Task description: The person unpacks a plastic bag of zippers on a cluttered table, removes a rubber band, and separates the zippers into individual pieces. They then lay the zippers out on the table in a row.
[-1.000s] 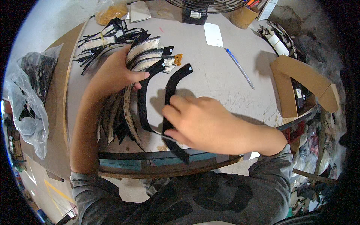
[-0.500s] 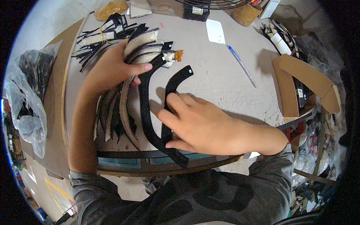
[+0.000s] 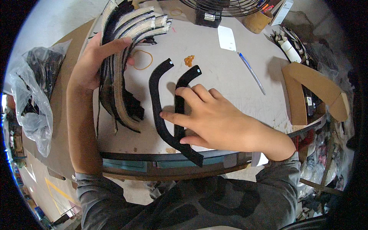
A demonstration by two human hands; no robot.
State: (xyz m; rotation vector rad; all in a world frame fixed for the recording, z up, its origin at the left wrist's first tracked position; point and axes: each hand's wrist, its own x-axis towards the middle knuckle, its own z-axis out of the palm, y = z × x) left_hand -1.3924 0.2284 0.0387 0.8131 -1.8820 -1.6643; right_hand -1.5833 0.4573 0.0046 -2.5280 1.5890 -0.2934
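My left hand (image 3: 100, 57) is wrapped round a thick bundle of curved cream-and-black fabric strips (image 3: 119, 73), its thumb across the front. The bundle hangs over the left of the table, and its lower ends fan apart. Two curved black fabric strips (image 3: 155, 92) lie side by side in the middle, each with a small white tag at its far end. Over them rests my right hand (image 3: 211, 119), fingers apart; the index fingertip is at the left strip, and other fingers cover part of the right one. A loose rubber band (image 3: 143, 60) lies beside the held bundle.
An orange clump of rubber bands (image 3: 189, 60) lies beyond the black strips. A blue pen (image 3: 252, 73) and a white card (image 3: 227, 38) are farther right. An open cardboard box (image 3: 295, 94) stands at the right edge, a fan (image 3: 226, 5) at the back. Clear plastic bags (image 3: 32, 103) lie left.
My left hand has moved up and left with the bundle, away from the left black strip its thumb was touching. The rubber band has come into view. My right hand's fingers have spread slightly.
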